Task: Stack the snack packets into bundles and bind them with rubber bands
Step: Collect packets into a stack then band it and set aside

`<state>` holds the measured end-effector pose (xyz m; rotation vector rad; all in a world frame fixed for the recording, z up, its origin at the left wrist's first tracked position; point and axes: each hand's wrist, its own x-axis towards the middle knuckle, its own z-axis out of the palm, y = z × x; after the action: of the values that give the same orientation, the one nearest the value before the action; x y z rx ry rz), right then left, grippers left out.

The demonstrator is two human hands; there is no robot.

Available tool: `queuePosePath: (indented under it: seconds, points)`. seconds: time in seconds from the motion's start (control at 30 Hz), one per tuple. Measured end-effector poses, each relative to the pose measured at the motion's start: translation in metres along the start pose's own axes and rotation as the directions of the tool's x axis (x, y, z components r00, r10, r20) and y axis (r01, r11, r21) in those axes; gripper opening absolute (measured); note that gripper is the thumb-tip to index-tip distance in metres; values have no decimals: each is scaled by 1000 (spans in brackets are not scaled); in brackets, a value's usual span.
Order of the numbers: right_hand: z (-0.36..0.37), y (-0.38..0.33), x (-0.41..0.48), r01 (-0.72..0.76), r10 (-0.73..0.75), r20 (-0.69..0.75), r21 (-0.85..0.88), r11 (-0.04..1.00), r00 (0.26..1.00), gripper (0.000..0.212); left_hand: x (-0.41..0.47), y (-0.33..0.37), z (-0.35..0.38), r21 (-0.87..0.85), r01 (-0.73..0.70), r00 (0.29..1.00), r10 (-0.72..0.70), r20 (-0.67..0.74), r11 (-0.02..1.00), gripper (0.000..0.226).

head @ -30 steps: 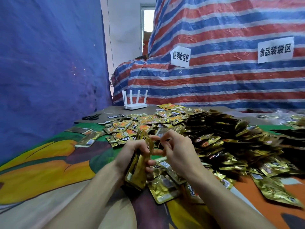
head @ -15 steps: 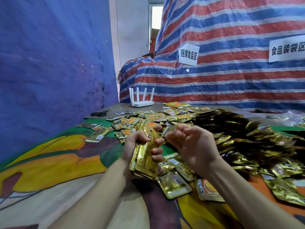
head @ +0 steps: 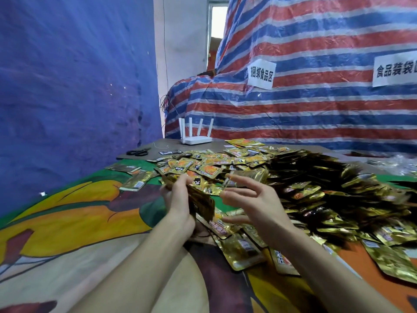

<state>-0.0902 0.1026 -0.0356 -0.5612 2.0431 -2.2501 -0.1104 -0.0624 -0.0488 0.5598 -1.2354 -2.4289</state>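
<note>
My left hand (head: 178,199) grips a stack of gold snack packets (head: 202,203) edge-up, just above the colourful table cover (head: 74,213). My right hand (head: 252,199) hovers right of the stack with its fingers spread and apart from it. A thin pale strand, perhaps a rubber band (head: 228,182), shows at its upper fingertips. A big heap of loose gold and orange packets (head: 304,188) spreads behind and to the right of both hands. More loose packets (head: 241,251) lie flat under my right wrist.
A white router (head: 196,138) and black scissors (head: 137,152) lie at the table's far end. A blue sheet (head: 67,98) hangs on the left, and a striped tarp (head: 316,109) with paper signs rises behind. Crumpled clear bags (head: 397,163) sit far right.
My right hand has pulled away from the stack's top and spread its fingers. The left hand has turned the stack more edge-on. The view has shifted slightly.
</note>
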Motion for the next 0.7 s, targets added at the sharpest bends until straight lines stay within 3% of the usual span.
queuePosePath:
  seconds: [0.07,0.13,0.2,0.37,0.43,0.53,0.67,0.7]
  points:
    - [15,5,-4,-11,12,15,-65,998,1000,61,-1,3,2,-53,-91,993,86,-86,994,73]
    - [30,9,-7,32,-33,-2,-200,979,999,65,-7,6,4,-31,-124,987,120,-103,992,82]
    - [39,10,-8,93,-109,-35,-304,948,993,66,-11,5,6,-38,-123,991,120,-63,992,75]
    - [39,6,-7,161,-175,-112,-122,979,978,62,-24,-1,11,-136,116,980,-91,179,984,63]
    - [42,6,-9,203,-222,-101,-173,964,970,65,-26,-5,12,-129,188,948,-146,281,974,49]
    - [41,6,-10,209,-237,-97,-233,950,967,64,-27,-5,14,-148,194,919,-127,374,970,44]
    - [36,9,-9,150,-167,-39,-271,951,985,78,-22,-3,12,-122,186,921,-130,367,975,37]
    - [36,10,-8,144,-151,-13,-232,962,988,72,-19,-3,11,-103,174,920,-125,370,979,41]
